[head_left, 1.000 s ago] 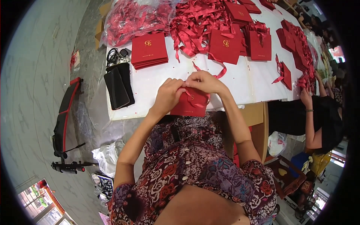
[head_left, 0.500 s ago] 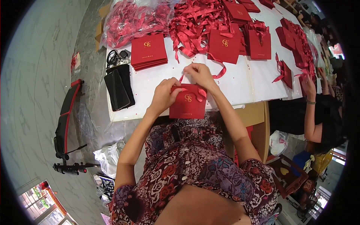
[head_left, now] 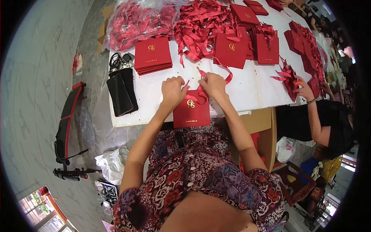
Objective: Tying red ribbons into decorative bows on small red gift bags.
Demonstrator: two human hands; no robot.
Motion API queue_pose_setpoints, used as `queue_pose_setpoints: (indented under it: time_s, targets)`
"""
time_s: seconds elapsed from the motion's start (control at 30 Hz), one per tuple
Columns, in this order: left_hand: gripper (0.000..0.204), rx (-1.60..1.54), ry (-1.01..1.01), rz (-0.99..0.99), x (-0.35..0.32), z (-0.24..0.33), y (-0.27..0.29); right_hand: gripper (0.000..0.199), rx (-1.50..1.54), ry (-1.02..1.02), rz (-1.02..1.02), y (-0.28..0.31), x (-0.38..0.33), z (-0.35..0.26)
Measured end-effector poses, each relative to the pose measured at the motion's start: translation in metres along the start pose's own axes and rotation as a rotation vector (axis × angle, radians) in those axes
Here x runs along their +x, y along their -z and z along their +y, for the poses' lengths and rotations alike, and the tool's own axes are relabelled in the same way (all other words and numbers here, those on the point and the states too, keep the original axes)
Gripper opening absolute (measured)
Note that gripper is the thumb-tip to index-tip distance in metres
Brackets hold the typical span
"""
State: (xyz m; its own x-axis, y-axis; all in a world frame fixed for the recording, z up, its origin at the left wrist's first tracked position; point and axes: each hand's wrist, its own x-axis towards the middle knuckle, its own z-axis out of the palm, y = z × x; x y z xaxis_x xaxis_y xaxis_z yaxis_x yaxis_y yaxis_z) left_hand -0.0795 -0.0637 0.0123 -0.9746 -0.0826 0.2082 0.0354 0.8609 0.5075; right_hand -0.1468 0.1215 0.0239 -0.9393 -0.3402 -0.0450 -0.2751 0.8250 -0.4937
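A small red paper bag (head_left: 191, 112) with gold print lies at the front edge of the table before me. Red ribbon (head_left: 201, 97) runs in a loop across its top. My left hand (head_left: 173, 91) is closed at the bag's upper left, pinching a ribbon end that pokes up beside the thumb. At the upper right, my right hand (head_left: 214, 85) has thumb and fingertips pressed together on the ribbon, and a short tail sticks out above them. Both hands are just above the bag's top edge.
A stack of red bags (head_left: 153, 56) and a black phone (head_left: 119, 94) on dark cloth lie to the left. Loose red ribbons (head_left: 201, 29) are heaped behind, beside a plastic sack of ribbons (head_left: 143, 23). At right, a co-worker's hand (head_left: 305, 91) holds ribboned red bags.
My right hand has shifted right and lower, and my left hand slightly right. The ribbon loop now hangs over the bag's top middle. The co-worker's hand has moved left onto ribboned bags.
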Motion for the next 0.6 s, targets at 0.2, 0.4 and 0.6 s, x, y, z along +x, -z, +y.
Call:
queue_pose_setpoints:
  time_s: [0.2, 0.4, 0.6]
  targets:
    - [0.018, -0.319, 0.244, -0.096, -0.003, 0.005, -0.004, 0.026, 0.430, 0.036, -0.058, -0.004, -0.009, -0.010]
    - [0.010, -0.626, 0.259, -0.025, -0.008, 0.014, 0.003, 0.020, 0.891, 0.100, -0.090, -0.041, -0.007, 0.001]
    - [0.015, -0.381, -0.049, 0.163, -0.014, 0.011, 0.013, 0.018, 1.040, 0.038, -0.155, -0.016, -0.016, -0.012]
